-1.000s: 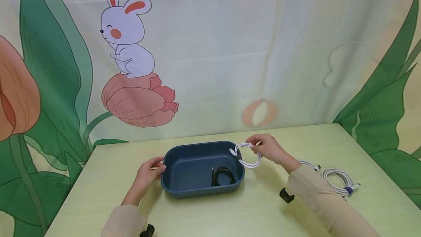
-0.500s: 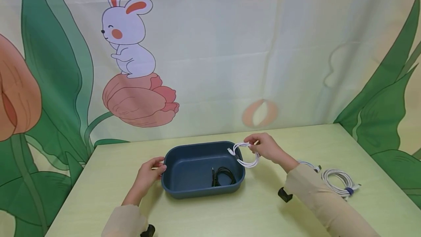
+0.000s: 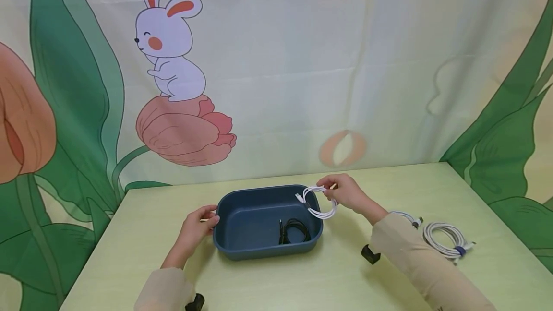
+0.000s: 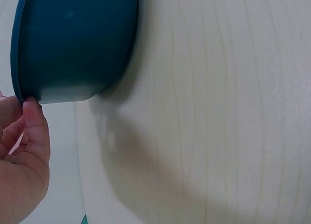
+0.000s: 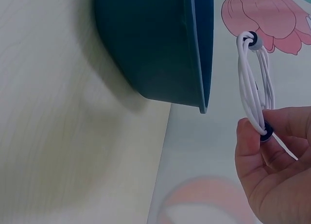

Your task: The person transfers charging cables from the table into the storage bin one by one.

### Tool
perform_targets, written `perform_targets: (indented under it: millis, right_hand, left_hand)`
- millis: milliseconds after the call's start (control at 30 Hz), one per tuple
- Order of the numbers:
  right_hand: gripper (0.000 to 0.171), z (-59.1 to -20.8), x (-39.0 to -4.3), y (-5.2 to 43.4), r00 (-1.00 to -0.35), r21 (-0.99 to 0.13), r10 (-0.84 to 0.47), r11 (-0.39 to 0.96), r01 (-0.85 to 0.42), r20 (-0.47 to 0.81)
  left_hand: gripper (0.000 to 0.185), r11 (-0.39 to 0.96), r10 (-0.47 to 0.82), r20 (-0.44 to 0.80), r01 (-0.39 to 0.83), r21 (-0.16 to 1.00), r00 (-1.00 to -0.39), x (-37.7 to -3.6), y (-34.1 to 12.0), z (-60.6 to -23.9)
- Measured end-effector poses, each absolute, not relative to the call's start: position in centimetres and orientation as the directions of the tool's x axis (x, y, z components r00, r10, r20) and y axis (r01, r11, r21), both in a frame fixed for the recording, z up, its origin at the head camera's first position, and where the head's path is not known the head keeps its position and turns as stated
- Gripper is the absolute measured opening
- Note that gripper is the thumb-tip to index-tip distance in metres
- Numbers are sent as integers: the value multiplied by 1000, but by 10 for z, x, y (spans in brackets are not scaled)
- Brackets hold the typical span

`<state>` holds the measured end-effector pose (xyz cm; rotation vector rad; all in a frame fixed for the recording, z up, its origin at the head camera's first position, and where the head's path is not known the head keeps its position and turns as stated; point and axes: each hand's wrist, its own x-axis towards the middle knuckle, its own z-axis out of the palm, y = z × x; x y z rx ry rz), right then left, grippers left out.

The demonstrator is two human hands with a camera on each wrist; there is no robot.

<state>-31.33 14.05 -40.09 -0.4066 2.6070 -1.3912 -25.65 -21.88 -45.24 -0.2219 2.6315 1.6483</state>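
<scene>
A dark blue tub (image 3: 229, 248) stands on the pale green table, with a coiled black cable (image 3: 294, 231) lying in its right half. My right hand (image 3: 345, 192) pinches a small coiled white cable (image 3: 318, 201) and holds it over the tub's right rim. In the right wrist view the white cable (image 5: 253, 90) hangs from my fingers (image 5: 252, 141) just beyond the tub's edge (image 5: 203, 63). My left hand (image 3: 199, 224) holds the tub's left rim, its thumb (image 4: 35, 129) against the tub wall (image 4: 73, 44).
Two more coiled white cables lie on the table at the right, one (image 3: 447, 239) bound with a blue tie and another (image 3: 406, 217) partly behind my right sleeve. The backdrop cloth with a rabbit (image 3: 170, 42) hangs right behind the table.
My right hand has carried the white cable slightly left, further over the tub's right rim. The left hand and the tub have stayed put.
</scene>
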Motion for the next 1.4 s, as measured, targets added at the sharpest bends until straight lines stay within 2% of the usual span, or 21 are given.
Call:
perform_targets:
  millis: [1033, 1400]
  right_hand:
    - [26, -408, -322, 123, -950, -844, -311, 510, -167, 0]
    - [27, -408, -325, 115, -951, -823, -308, 542, -173, -3]
  left_hand:
    - [37, 432, -103, -104, -138, 891, -989, -257, -219, -452]
    - [37, 432, -104, -102, -137, 892, -989, -257, -219, -452]
